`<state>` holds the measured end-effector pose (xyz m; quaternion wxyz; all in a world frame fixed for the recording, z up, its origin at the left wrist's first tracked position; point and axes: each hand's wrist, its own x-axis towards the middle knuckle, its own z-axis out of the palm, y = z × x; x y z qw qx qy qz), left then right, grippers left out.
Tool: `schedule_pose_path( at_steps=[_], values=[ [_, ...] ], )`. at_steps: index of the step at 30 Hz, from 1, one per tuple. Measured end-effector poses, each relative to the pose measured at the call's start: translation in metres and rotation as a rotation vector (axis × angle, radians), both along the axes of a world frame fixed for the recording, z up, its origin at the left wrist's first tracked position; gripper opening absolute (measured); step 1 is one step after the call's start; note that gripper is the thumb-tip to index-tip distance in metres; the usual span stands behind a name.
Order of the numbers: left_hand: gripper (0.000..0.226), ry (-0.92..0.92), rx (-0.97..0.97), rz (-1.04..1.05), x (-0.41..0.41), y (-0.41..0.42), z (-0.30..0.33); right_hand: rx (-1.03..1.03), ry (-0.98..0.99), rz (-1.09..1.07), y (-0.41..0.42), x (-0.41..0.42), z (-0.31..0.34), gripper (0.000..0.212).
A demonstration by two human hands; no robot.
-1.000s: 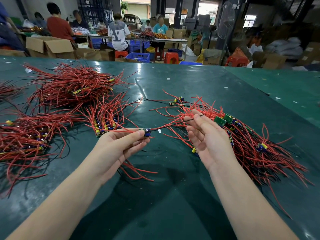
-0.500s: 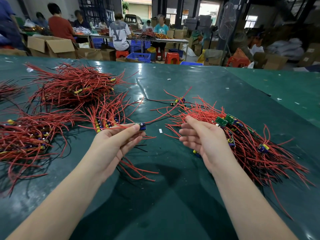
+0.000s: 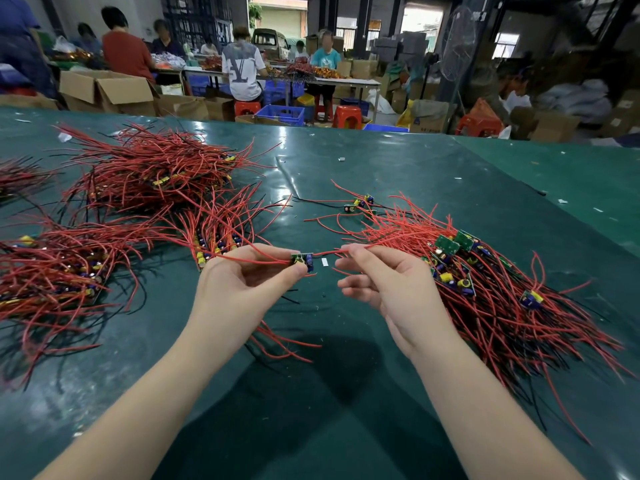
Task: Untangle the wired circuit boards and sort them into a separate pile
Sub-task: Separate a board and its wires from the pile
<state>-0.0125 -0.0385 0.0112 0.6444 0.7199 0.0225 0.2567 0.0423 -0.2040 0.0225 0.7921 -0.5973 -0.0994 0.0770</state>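
Red wire (image 3: 329,253) runs taut between fingers: left hand (image 3: 242,289) pinches board (image 3: 302,260), right hand (image 3: 388,282) pinches wire; best drawn out slowly.

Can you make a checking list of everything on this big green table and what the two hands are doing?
Surface: green table, shiny, with small white scraps.
Job's things: tangled pile of red-wired boards on the right; sorted piles on the left; one small circuit board held up.
Clutter: a loose pair of boards lying apart further back.
Grippers: left hand pinches the circuit board; right hand pinches its red wire.
Cables: red and black wires everywhere, many crossing.
Surroundings: people at tables, cardboard boxes, red stools.
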Motion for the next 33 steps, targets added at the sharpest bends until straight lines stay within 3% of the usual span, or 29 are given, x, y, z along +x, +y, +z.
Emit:
schedule_pose_path(
  at_steps=[7, 10, 17, 25, 30, 33],
  values=[
    [0.02, -0.084, 0.029, -0.08, -0.004, -0.004, 0.001, 0.177, 0.289, 0.136, -0.001, 0.002, 0.002, 0.021],
    [0.018, -0.07, -0.022, -0.088, -0.002, -0.003, 0.002, 0.265, 0.371, 0.209, -0.003, 0.003, 0.006, 0.015],
    [0.016, -0.039, -0.04, -0.069, -0.002, -0.004, 0.002, 0.343, 0.377, 0.045, -0.007, 0.009, 0.007, 0.02],
    [0.013, -0.003, -0.035, -0.041, -0.001, 0.001, 0.002, 0.38, 0.432, 0.057, -0.013, 0.012, 0.007, 0.038],
    [0.014, 0.018, -0.027, -0.05, 0.0, 0.001, 0.001, 0.517, 0.504, 0.104, -0.019, 0.013, 0.01, 0.032],
    [0.012, 0.044, -0.031, -0.079, 0.001, 0.002, 0.0, 0.441, 0.445, 0.058, -0.019, 0.014, 0.01, 0.032]
  ],
)
